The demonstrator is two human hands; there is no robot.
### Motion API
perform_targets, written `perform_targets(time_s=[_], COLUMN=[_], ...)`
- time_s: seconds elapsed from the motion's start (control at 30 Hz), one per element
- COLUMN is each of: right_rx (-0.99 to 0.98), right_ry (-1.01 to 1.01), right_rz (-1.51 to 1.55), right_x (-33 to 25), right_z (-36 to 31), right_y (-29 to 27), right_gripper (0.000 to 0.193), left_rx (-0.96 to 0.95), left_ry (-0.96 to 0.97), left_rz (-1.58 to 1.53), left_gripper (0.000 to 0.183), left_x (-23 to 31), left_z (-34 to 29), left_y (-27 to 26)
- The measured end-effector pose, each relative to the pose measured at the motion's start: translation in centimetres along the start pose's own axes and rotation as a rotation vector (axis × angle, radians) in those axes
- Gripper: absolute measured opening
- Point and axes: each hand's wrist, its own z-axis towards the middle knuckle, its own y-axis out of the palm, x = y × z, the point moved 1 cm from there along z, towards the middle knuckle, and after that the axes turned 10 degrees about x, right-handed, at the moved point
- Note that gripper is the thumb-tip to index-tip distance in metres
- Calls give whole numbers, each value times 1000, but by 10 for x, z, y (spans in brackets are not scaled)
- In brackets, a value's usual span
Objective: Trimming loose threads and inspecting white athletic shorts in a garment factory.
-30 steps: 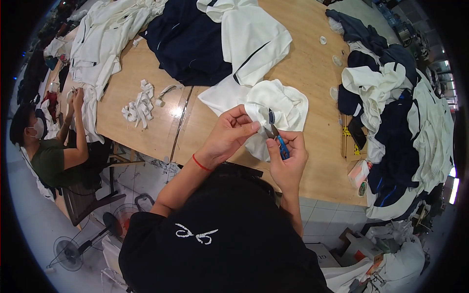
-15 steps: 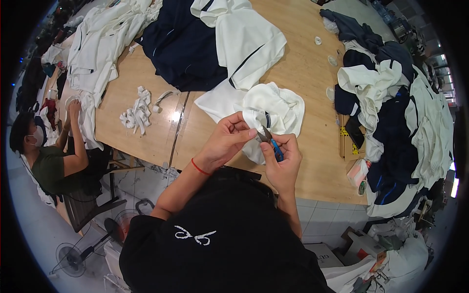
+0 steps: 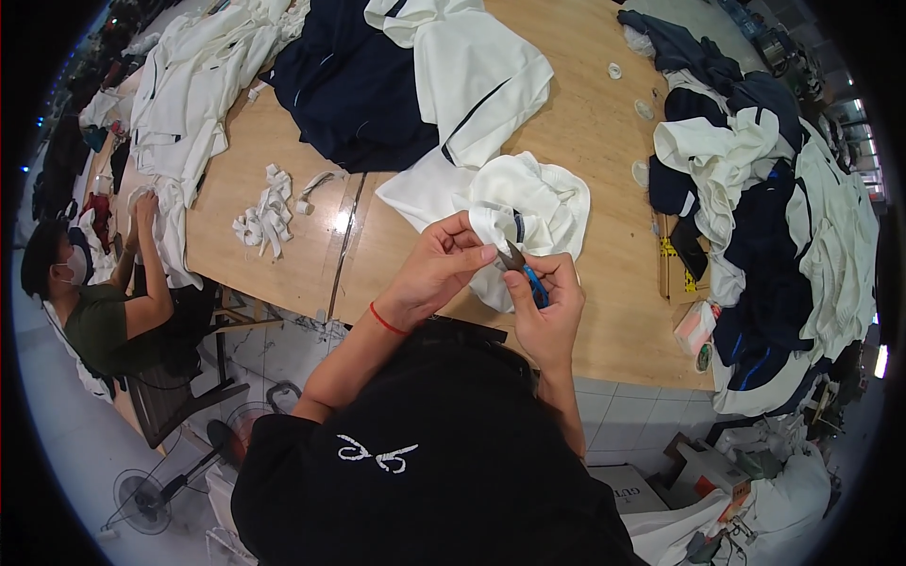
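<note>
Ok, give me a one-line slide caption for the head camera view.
Left hand pinches a white garment while the right hand works blue-handled snips at it over a wooden table.

Blue-handled snips (image 3: 527, 271) in right hand (image 3: 547, 307), white garment (image 3: 528, 203) in left hand (image 3: 436, 269)

Wooden worktable (image 3: 283, 274) w/ loose white fabric strips (image 3: 267, 212) at left-centre, navy garment (image 3: 354, 90) and folded white garment (image 3: 477, 80) behind. Mixed navy-and-white clothing heap (image 3: 774, 217) along right edge. Seated co-worker (image 3: 104, 302) at far left handling white cloth; floor fan (image 3: 142, 500) below.
</note>
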Motion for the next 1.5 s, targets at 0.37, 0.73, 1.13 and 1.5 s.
perform_targets(time_s=[0.37, 0.73, 1.13, 1.5], right_rx=[-21, 15, 178, 432], right_ry=[23, 1, 147, 239], right_rz=[68, 106, 74, -159], right_x=[0, 4, 16, 46], right_z=[2, 3, 18, 13], right_y=[-2, 2, -54, -114], right_gripper=[22, 20, 20, 20], left_rx=[0, -2, 81, 171], left_ry=[-18, -10, -56, 470], left_rz=[-2, -39, 1392, 1500], left_gripper=[44, 41, 25, 27], left_x=[-4, -4, 75, -14], left_z=[-1, 3, -16, 52], left_y=[2, 5, -59, -19])
